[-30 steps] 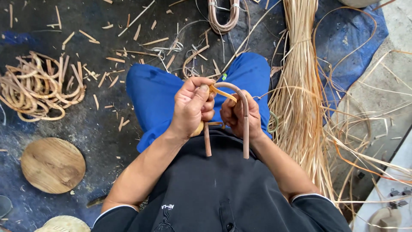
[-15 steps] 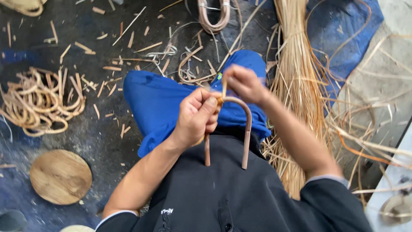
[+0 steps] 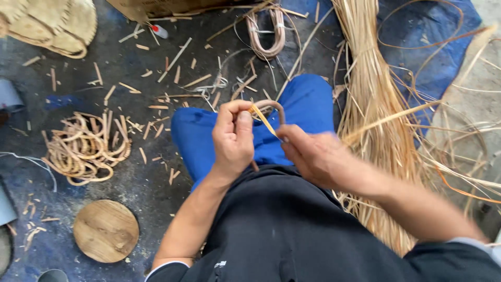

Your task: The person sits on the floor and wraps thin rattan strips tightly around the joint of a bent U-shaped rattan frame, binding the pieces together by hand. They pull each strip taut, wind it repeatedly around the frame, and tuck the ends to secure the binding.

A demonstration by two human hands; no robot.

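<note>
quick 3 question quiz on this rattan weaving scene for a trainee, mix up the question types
1. True or false: the left hand grips the bent cane loop over the lap.
2. Multiple choice: the thin strip pinched by the right hand is A) blue wire B) flat pale cane C) white string.
3. Fill in: the round wooden disc lies on the ___, to the person's left.

Key: 1 true; 2 B; 3 floor

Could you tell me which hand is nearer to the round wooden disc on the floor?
Left. The left hand is up and right of the round wooden disc; the right hand lies farther right.
</note>
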